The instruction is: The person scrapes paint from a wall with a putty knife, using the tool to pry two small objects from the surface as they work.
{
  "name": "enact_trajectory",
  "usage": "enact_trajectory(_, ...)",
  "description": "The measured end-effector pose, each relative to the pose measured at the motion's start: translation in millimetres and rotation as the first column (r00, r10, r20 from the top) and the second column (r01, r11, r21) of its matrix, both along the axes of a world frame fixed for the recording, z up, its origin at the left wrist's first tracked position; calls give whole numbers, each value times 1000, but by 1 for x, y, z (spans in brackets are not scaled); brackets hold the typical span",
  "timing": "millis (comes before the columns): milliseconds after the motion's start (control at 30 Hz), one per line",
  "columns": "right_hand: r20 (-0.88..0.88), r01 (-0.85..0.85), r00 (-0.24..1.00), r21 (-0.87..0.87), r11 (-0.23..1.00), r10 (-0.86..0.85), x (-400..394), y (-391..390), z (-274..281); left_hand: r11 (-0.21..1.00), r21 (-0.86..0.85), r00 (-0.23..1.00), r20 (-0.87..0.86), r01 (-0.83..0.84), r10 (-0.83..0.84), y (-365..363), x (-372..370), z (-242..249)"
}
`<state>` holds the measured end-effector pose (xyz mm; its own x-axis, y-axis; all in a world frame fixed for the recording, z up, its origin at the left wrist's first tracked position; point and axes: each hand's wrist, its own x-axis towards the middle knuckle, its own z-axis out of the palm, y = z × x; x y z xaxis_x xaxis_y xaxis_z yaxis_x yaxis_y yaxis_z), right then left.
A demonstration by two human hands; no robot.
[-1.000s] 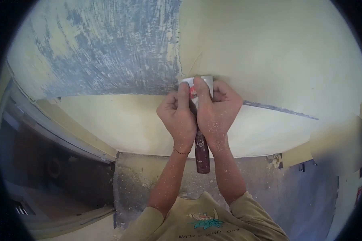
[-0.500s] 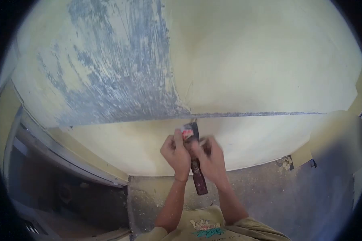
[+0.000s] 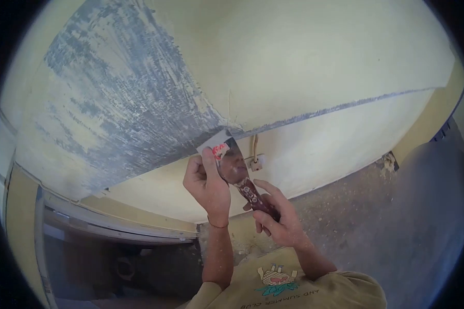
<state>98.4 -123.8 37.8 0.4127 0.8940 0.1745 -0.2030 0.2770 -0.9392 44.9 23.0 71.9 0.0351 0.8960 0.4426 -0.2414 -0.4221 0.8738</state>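
A putty knife (image 3: 233, 167) with a shiny metal blade and a dark red handle is held tilted in front of the wall, blade up and to the left. Torn remains of a red and white sticker cling to the blade. My left hand (image 3: 209, 185) pinches the blade by its left edge, thumb on the face near the sticker. Around the lower handle my right hand (image 3: 282, 219) is closed, its index finger stretched along the side. Just behind the blade's top edge is the scraped wall surface (image 3: 139, 92), streaked grey and pale yellow.
Smooth pale-yellow wall (image 3: 314, 62) continues to the right above a rough grey ledge edge (image 3: 340, 107). Below that edge, a small wall socket or box (image 3: 255, 164) with a cable sits behind the knife. A doorway frame (image 3: 108, 219) stands lower left. Debris speckles the floor (image 3: 335, 206).
My right hand has moved from near the blade down to the handle. The knife has tilted leftward, with my left hand still at the blade. The view has rotated, bringing the box and cable into sight.
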Motion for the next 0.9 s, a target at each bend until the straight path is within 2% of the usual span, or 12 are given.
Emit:
enact_trajectory(100,-59,38,997,-31,999,-40,-4,4,2,980,-127,981,-93,155,-168,-1,-10,15)
enact_trajectory(200,-63,150,986,-86,985,-156,-9,12,-1,997,41,973,-223,69,-58,-1,-34,13)
enact_trajectory(267,3,258,966,66,964,-259,-14,18,-16,791,595,903,-406,142,143,8,-53,17)
enact_trajectory(300,-7,270,963,70,960,-270,-16,19,-16,668,698,859,-482,257,174,10,-56,25)
enact_trajectory(333,26,280,959,59,958,-282,-17,18,-16,663,698,856,-490,270,168,12,-56,35)
enact_trajectory(367,62,289,955,47,956,-292,-19,19,-16,503,714,757,-632,488,163,15,-50,48)
enact_trajectory(400,54,296,953,47,954,-298,-22,21,-18,321,659,635,-749,681,191,19,-44,56)
enact_trajectory(433,71,316,945,49,947,-319,-23,23,-19,314,657,633,-751,685,189,24,-38,58)
enact_trajectory(500,86,339,936,54,939,-343,-26,28,-22,129,497,447,-847,858,289,31,-26,59)
enact_trajectory(600,77,359,927,101,928,-367,-28,31,-25,-9,410,383,-842,912,380,44,-15,55)
enact_trajectory(700,168,414,887,120,902,-430,-31,32,-24,-114,258,282,-871,959,403,49,-3,64)
enact_trajectory(900,-56,374,926,8,927,-373,-30,30,-22,-166,148,208,-872,975,443,57,17,56)
